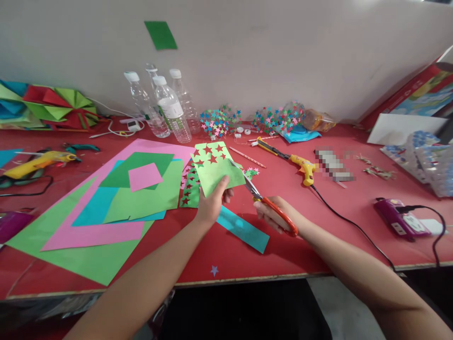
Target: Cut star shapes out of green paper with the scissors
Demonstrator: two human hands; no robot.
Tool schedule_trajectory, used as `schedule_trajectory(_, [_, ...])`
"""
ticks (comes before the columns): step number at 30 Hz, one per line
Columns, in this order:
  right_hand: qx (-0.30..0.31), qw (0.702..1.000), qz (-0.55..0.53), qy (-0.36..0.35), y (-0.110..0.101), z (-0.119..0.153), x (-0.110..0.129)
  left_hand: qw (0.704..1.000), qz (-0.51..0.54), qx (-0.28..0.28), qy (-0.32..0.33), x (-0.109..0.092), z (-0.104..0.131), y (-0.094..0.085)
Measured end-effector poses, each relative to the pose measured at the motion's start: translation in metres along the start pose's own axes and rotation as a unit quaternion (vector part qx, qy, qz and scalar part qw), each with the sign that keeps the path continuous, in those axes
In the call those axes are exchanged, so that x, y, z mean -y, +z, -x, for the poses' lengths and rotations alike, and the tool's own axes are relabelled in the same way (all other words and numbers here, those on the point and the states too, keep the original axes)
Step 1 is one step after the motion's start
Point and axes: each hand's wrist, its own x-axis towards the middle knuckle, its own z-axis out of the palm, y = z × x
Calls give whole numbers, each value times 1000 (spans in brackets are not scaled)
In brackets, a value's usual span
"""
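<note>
My left hand [212, 202] pinches a light green paper [220, 175] with several star-shaped holes across its upper half. The scissors [278, 211] have red handles, and my right hand [274, 213] is closed round them. Their blades point up and left and meet the right edge of the green paper. Under my hands lies a blue paper strip [244, 229]. A darker green piece with star holes [190, 189] rests just left of the held paper. Small cut stars [252, 173] lie behind the blades, and a lone purple star [214, 270] is near the front edge.
Stacked coloured sheets [123, 231] cover the left. Plastic bottles [171, 111] and star-filled clear containers [214, 123] stand along the wall. A yellow glue gun [305, 169] with a black cord lies right of centre, another [40, 163] far left. A purple box [401, 219] sits right.
</note>
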Motion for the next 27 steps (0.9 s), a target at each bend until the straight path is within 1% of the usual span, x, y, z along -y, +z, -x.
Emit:
schedule_trajectory(3, [-4, 1000, 3, 0, -1, 1, 1, 1000, 18, -8, -14, -3, -3, -2])
schedule_trajectory(6, [-3, 1000, 8, -2, -1, 1, 2, 996, 70, -15, -48, -6, -6, -1])
schedule_trajectory(7, [-6, 1000, 6, -3, 0, 0, 2, 994, 86, -2, -61, -7, -6, -1])
schedule_trajectory(9, [-18, 1000, 0, -3, 0, 0, 1, 991, 101, 49, -77, -8, -5, 1])
schedule_trajectory(11, [-29, 1000, -5, -1, 1, -1, -2, 988, 91, 96, -80, -8, -3, 2])
schedule_trajectory(12, [-30, 1000, -6, -1, 1, -2, -3, 988, 85, 104, -77, -7, -2, 3])
schedule_trajectory(14, [-31, 1000, -8, -3, 2, -2, -6, 990, 86, 89, -68, -7, -4, 4])
schedule_trajectory(18, [-30, 1000, 5, 6, 1, -3, -6, 989, 143, 10, -38, -9, -14, 1])
schedule_trajectory(20, [-34, 999, 12, 17, 0, -3, -3, 986, 163, -7, -31, -11, -19, -1])
schedule_trajectory(21, [-36, 999, 17, 20, 0, -3, -2, 986, 163, 0, -33, -13, -20, -3])
schedule_trajectory(25, [-45, 998, 44, 17, -4, -2, 0, 987, 140, 61, -58, -16, -18, -5])
schedule_trajectory(27, [-49, 997, 50, 19, -5, -2, -1, 986, 136, 85, -53, -17, -16, -4])
